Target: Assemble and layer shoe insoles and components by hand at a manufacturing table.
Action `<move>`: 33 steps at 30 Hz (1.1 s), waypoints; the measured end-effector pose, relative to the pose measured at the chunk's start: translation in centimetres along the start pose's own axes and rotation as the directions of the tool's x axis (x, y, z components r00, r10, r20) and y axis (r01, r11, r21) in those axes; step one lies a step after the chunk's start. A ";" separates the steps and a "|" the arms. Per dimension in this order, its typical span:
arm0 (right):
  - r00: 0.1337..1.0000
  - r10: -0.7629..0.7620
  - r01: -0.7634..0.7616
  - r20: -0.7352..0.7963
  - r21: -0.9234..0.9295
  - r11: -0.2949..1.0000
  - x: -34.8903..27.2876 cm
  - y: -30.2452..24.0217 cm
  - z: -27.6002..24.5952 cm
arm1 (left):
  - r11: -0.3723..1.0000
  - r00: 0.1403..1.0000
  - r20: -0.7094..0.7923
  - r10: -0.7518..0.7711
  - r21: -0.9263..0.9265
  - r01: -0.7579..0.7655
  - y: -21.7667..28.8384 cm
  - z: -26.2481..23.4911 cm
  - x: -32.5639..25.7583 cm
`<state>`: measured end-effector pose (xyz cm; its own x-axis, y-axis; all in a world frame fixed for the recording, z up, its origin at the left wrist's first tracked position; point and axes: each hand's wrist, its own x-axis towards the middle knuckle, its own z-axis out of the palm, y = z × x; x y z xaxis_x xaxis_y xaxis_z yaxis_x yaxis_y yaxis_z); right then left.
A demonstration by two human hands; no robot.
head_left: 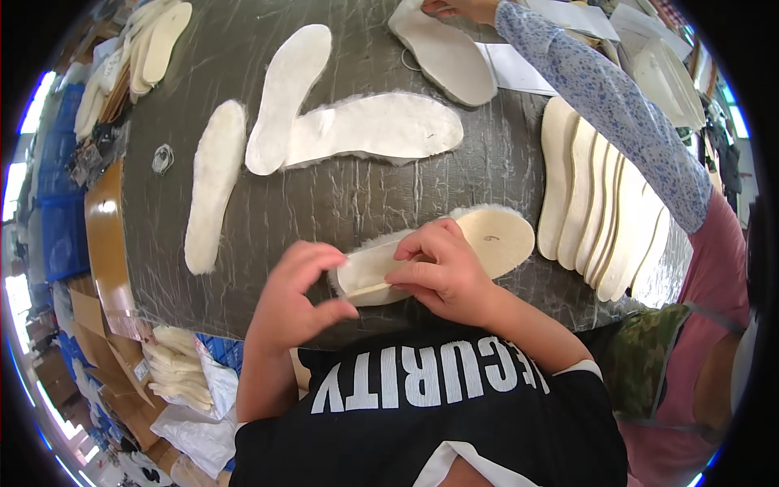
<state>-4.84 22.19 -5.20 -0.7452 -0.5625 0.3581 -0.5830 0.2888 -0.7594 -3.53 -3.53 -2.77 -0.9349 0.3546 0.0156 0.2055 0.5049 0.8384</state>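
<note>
A cream fleece-edged insole [501, 247] lies in front of me on the dark table, its wider end to the right. My right hand [445, 269] bends over its middle, thumb and fingers pinched on the insole's raised near edge. At the narrower left end is my left hand [299, 296], thumb and fingers spread apart around that end with nothing gripped between them. Beyond my hands, one fluffy white insole [290, 89] overlaps another white insole [389, 128]. A third white insole [216, 187] lies on its own to the left.
Several cream insoles [596, 203] are fanned out at right. A co-worker's hand [475, 10] touches a grey insole [450, 61] at the far side; their flowered sleeve [608, 105] reaches across the right. More insoles [162, 40] are stacked far left. A cardboard box [105, 341] stands below the table's left edge.
</note>
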 end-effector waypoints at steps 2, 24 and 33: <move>1.000 0.010 -0.010 -0.002 -0.027 1.000 0.1 -0.1 0.0 | 0.997 0.956 0.291 0.046 0.049 -0.062 1.0 -0.2 0.1; 0.843 0.519 -0.516 0.139 -0.056 0.854 -3.4 1.0 -6.9 | 0.959 0.968 0.247 -0.054 0.283 -0.019 3.8 0.1 -0.2; 0.791 0.566 -0.577 0.233 -0.027 0.816 -3.5 0.6 -7.4 | 0.983 0.976 0.170 -0.136 0.145 0.112 2.7 1.1 0.3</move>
<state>-4.96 30.05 -2.88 -0.8439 -0.4616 -0.2733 -0.0549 0.5811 -0.8120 -2.92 -1.19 -1.06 -0.8914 0.4110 -0.1910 0.1397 0.6501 0.7469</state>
